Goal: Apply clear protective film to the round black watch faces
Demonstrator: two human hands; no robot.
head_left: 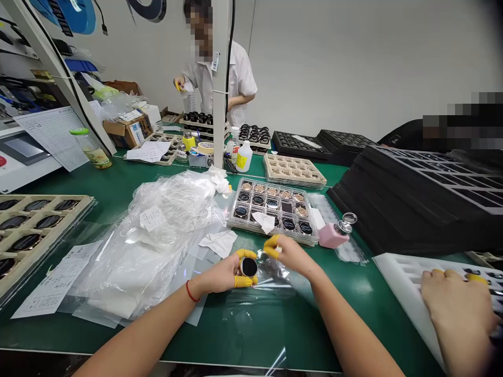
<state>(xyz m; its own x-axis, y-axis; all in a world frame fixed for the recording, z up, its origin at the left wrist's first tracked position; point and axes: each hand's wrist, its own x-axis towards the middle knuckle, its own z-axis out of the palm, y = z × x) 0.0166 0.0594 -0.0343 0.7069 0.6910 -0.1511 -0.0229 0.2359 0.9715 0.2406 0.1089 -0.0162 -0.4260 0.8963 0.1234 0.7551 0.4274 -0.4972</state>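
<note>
My left hand (231,273), with yellow finger cots on its fingertips, grips a round watch case (249,267) by its rim. The dark face of the watch case points up toward me. Just right of it, my right hand (286,252), also in yellow finger cots, has its thumb and finger curled together in a pinch. Whatever it pinches is too small to make out. Crinkled clear plastic film (275,272) lies below and between both hands. Behind them stands a clear plastic tray (271,235) of round watch cases, with a white wipe (264,222) on top.
Plastic bags (157,235) heap up at left, beside a beige watch tray (84,201). A pink pump bottle (333,235) stands right of the clear tray. Black trays (353,209) pile up farther right. A co-worker's hand (458,309) rests over a white foam tray (404,283); another person stands behind the post.
</note>
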